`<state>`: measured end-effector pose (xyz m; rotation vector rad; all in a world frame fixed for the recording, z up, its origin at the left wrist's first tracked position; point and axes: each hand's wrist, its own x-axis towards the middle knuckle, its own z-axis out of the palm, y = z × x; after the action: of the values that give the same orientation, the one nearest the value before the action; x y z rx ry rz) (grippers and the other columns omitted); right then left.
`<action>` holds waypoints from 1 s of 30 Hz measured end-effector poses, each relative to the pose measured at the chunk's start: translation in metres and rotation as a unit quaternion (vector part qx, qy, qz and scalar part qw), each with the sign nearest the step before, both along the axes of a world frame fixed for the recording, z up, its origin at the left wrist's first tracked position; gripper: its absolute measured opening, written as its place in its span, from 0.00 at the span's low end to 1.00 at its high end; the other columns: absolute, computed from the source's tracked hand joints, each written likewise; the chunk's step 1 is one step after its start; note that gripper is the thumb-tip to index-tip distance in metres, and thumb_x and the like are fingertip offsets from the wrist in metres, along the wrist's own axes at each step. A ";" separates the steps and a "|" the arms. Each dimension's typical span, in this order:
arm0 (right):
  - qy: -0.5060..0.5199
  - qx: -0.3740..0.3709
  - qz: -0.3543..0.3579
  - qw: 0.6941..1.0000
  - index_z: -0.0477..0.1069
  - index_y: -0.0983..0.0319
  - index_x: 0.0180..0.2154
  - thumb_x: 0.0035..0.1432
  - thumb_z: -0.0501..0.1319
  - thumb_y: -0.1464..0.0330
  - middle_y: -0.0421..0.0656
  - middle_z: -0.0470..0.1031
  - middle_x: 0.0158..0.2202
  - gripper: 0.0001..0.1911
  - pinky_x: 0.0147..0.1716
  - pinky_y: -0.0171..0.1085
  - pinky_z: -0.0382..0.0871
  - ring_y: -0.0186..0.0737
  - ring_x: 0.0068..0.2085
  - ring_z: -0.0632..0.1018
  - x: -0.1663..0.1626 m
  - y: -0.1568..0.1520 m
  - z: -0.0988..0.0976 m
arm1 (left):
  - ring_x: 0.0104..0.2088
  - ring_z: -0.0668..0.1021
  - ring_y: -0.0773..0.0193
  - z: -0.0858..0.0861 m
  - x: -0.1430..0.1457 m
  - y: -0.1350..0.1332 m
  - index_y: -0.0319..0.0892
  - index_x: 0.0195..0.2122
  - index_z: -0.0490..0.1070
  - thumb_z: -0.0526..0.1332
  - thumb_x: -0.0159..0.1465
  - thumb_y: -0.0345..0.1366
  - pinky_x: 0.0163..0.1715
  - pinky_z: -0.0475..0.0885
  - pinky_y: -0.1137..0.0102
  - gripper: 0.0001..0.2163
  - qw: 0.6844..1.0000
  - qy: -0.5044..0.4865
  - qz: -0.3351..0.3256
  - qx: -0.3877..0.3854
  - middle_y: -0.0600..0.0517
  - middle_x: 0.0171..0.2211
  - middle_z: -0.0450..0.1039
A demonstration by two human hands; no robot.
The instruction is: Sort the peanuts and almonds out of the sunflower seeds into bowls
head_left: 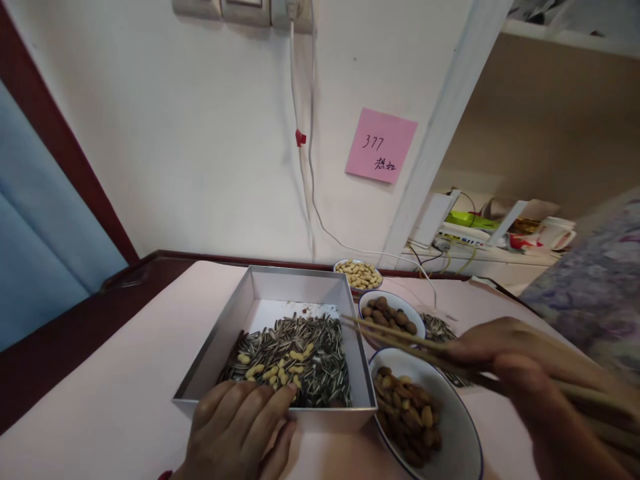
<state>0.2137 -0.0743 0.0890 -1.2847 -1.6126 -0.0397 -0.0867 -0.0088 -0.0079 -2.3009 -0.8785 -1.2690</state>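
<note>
My left hand [237,423] grips the near wall of a grey-white open box [207,357], fingers over the rim and thumb outside. Striped sunflower seeds [325,353] cover much of the box floor, with several peanuts [275,371] lying on them near the front. My right hand [530,380] is closed around a pair of wooden chopsticks [400,340]. Their tips are above the box's right wall, with nothing visible between them. Below the chopsticks stands a white blue-rimmed bowl [457,427] of almond-like nuts [407,413]. Behind it, another bowl [407,303] holds round brown nuts [387,313].
A bowl of peanuts [359,275] stands at the back by the wall. More sunflower seeds [437,329] lie at the right, partly hidden by my right hand. A white cable [350,247] runs down to the table. A person's patterned clothing [590,280] shows at far right.
</note>
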 end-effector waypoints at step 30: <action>-0.018 -0.151 0.167 0.974 0.65 0.60 0.29 0.72 0.51 0.67 0.38 0.68 0.28 0.17 0.28 0.32 0.64 0.33 0.29 0.73 -0.060 0.023 -0.008 | 0.35 0.74 0.63 0.001 0.000 -0.004 0.43 0.43 0.76 0.59 0.65 0.32 0.45 0.64 0.63 0.08 1.000 -0.002 0.013 -0.002 0.54 0.31 0.77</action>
<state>0.1536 -0.0517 0.0811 -1.2230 -1.8993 0.4068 -0.0862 -0.0130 -0.0066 -2.2833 -0.9115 -1.2629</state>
